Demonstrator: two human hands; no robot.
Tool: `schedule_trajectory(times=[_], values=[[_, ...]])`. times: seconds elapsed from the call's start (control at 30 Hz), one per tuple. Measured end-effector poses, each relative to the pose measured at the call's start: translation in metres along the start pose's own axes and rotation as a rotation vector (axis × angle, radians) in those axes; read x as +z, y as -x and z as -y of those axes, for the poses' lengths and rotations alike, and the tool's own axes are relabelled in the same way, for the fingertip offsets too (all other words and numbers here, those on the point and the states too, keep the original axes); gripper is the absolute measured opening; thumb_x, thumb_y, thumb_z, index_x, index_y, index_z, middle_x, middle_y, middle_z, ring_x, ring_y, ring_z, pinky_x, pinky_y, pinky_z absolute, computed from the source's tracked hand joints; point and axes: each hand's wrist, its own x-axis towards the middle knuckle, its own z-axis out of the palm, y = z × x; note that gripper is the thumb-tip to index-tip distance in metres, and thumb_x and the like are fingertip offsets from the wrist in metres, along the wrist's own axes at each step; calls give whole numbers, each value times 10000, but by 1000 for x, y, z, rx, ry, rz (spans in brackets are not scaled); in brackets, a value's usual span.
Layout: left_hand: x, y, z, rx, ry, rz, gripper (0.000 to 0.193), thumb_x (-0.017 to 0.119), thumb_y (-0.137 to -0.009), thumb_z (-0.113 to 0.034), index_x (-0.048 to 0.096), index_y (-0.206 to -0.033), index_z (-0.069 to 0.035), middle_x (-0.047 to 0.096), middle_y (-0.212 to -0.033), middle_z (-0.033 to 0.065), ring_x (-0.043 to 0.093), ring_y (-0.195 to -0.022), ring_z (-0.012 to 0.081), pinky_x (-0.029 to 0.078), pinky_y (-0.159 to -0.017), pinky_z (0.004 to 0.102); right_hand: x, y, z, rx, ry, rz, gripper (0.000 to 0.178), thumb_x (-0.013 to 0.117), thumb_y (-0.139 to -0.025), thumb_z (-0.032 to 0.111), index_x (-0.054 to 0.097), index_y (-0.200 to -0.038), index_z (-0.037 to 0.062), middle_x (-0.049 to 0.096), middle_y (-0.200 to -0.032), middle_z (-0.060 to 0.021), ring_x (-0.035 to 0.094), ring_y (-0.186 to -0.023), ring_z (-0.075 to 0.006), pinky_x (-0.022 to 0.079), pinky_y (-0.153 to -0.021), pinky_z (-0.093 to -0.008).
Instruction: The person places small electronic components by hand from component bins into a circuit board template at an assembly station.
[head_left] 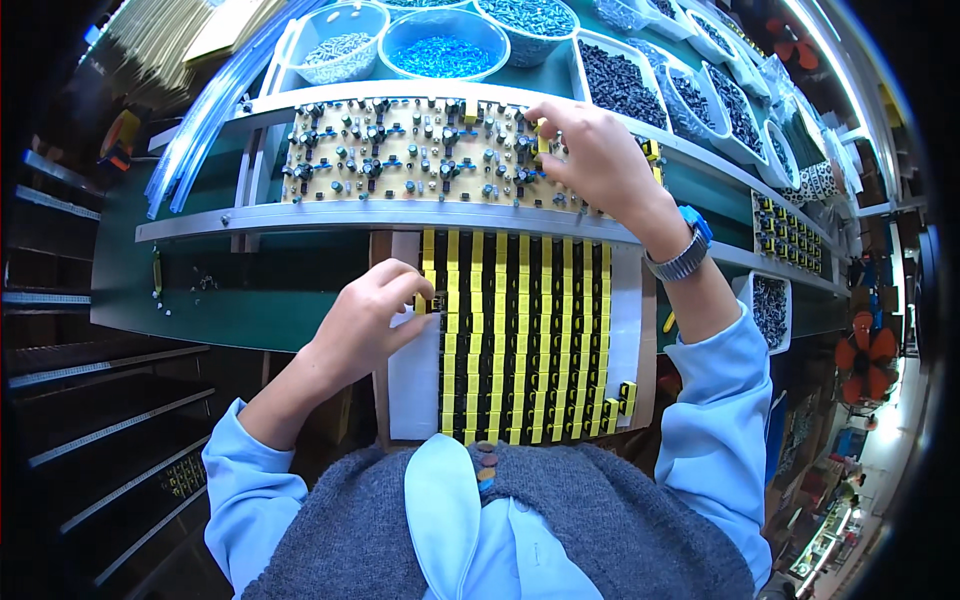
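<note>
A tan circuit board panel (345, 180), crowded with small upright components, lies between two metal rails ahead of me. My right hand (605, 165) reaches over its right part, thumb and fingers closed about a small yellow transformer (543, 137) at the board. Nearer to me, a shallow box with a white lining (415, 385) holds long rows of yellow-and-black transformers (525, 340). At its upper left corner my left hand (365, 315) pinches one yellow-and-black transformer (429, 302). Another yellow transformer (470, 112) stands near the board's far edge.
Tubs of blue parts (445, 45) and pale parts (340, 55) stand behind the far rail, with trays of black parts (620, 85) to their right. The near rail (330, 215) crosses the green table (240, 310). Clear plastic tubes (205, 120) lean at left.
</note>
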Motion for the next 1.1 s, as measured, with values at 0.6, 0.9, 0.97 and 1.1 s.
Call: schedule_trajectory(times=[0.6,0.9,0.97,1.1], values=[[-34,-101,8,-10,246,-284,285,652,-750,41,633,-1033,13,635,-758,82,507,-583,102,440,-538,192,-44,134,17,69,-68,879,272,760,-683,168,608,-848,14,627,-796,-106,600,-679,-269,495,-661,-334],[-27,-130,8,-45,-228,-195,220,661,-740,-7,675,-959,6,657,-878,101,568,-623,176,500,-627,293,-22,225,0,212,-383,593,249,788,-615,71,641,-806,8,616,-769,-88,554,-615,-206,473,-585,-273],[-27,-132,6,-47,-278,-177,226,663,-739,-3,678,-965,3,658,-894,98,564,-629,173,499,-642,293,-22,229,-4,248,-449,569,232,781,-620,49,647,-805,9,618,-778,-87,550,-616,-200,469,-581,-262],[-26,-137,5,-10,-350,-114,206,671,-735,-14,688,-940,-5,649,-916,104,568,-657,200,494,-678,310,-29,231,-7,428,-657,517,168,693,-663,-32,667,-826,2,616,-813,-73,537,-645,-157,452,-584,-212]])
